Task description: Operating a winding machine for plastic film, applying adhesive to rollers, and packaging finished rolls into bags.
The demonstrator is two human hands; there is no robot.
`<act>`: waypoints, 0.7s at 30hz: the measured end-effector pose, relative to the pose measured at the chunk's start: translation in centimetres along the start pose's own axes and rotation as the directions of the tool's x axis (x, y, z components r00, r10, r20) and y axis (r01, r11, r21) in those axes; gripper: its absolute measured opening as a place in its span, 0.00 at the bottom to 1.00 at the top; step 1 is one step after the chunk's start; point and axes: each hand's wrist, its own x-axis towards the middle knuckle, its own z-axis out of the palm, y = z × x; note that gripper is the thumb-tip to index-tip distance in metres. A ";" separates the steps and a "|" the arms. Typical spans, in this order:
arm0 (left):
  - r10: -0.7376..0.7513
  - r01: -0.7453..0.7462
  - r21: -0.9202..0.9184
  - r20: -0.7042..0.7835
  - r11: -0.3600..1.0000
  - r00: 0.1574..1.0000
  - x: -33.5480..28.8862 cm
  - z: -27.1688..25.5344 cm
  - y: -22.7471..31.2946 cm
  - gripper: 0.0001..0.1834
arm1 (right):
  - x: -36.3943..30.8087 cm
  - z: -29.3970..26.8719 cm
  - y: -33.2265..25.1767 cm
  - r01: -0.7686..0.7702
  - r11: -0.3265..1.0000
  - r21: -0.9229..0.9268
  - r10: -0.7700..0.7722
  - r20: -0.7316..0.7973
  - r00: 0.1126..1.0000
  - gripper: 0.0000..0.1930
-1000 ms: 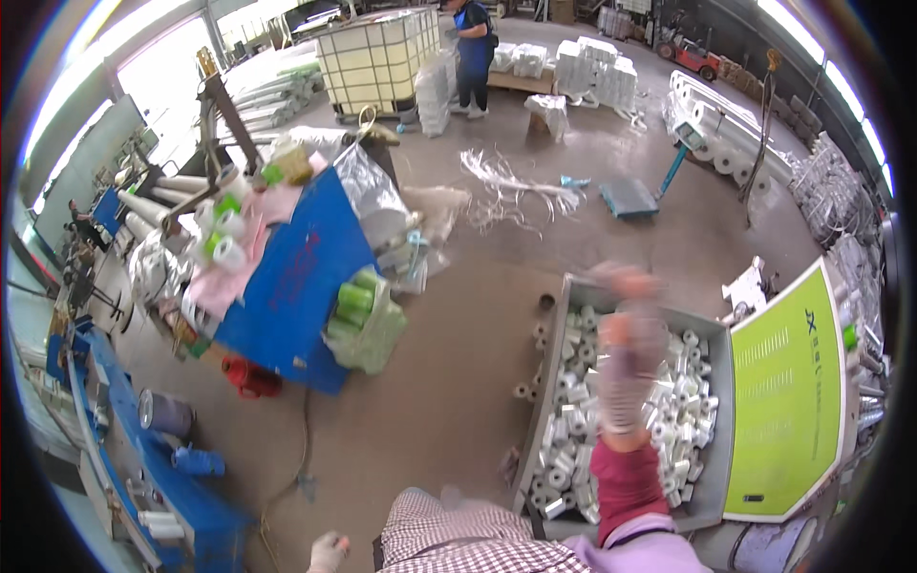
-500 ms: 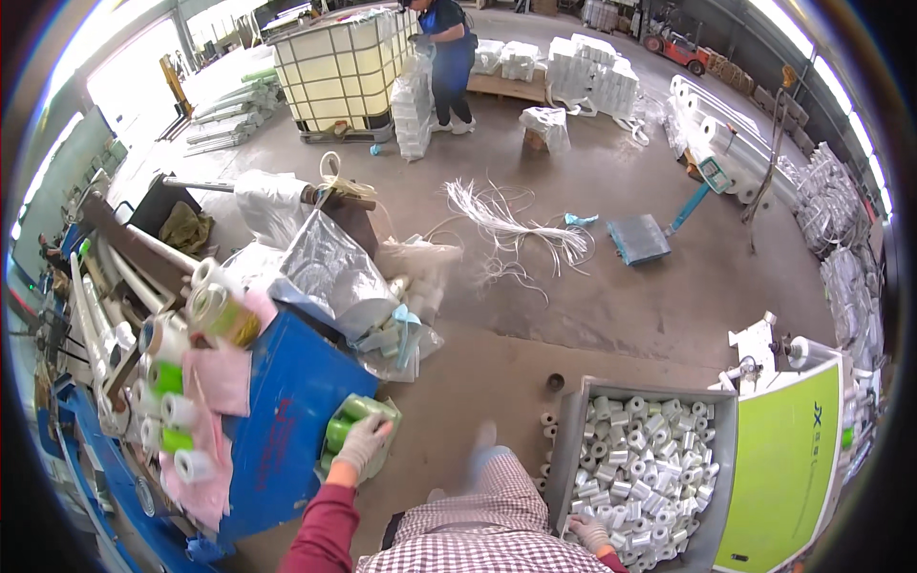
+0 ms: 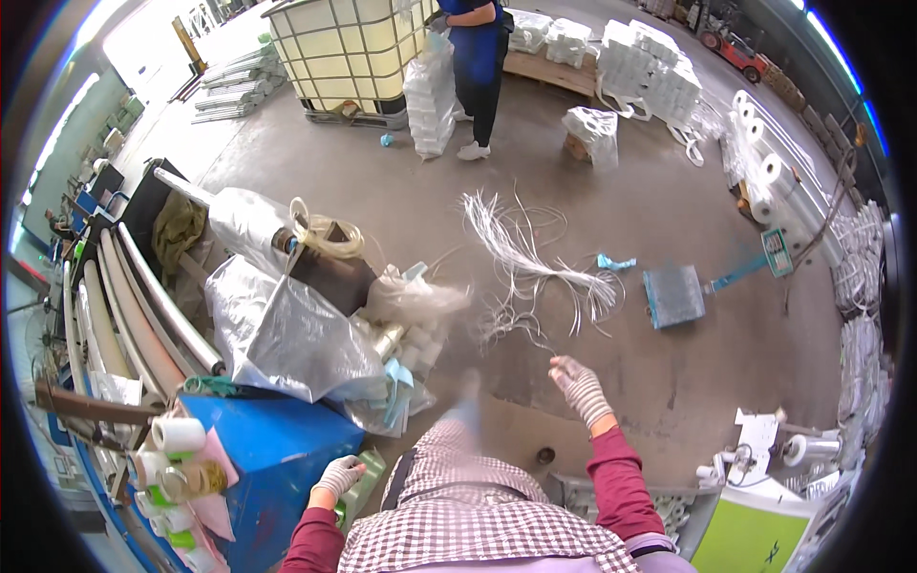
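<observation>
In the head view, the white-gloved left hand point(image 3: 341, 475) curls beside the green plastic-wrapped bundle point(image 3: 364, 494) at the blue metal panel's point(image 3: 272, 458) right edge. The white-gloved right hand point(image 3: 578, 384), half-curled, hangs beyond the grey metal bin's point(image 3: 704, 513) far edge. Any grip: cannot tell.

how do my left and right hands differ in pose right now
Your left hand is beside the blue surface and green bundle; your right hand is out over the floor. The left hand sits lower in view, the right hand farther forward. Both wear pale gloves.
</observation>
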 end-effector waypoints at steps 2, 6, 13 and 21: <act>-0.017 0.017 -0.017 -0.012 1.000 1.000 3.9 -1.6 4.3 0.14 | 6.2 -2.0 -1.4 0.100 0.965 0.243 -0.069 -0.131 0.989 0.12; 0.189 -0.163 0.258 -0.077 0.952 0.979 14.3 -5.5 17.3 0.16 | 12.3 -4.3 3.0 0.014 0.993 0.121 0.001 -0.124 0.992 0.12; 0.381 -0.384 0.000 -0.122 0.924 0.917 24.1 -12.1 41.8 0.12 | 21.0 -13.5 11.1 -0.366 0.926 -0.092 0.360 -0.078 0.930 0.15; 0.284 -0.272 0.082 -0.240 0.959 0.928 36.0 -16.5 50.4 0.13 | 51.6 -22.8 -1.7 0.169 0.653 -0.738 -0.064 0.168 0.984 0.15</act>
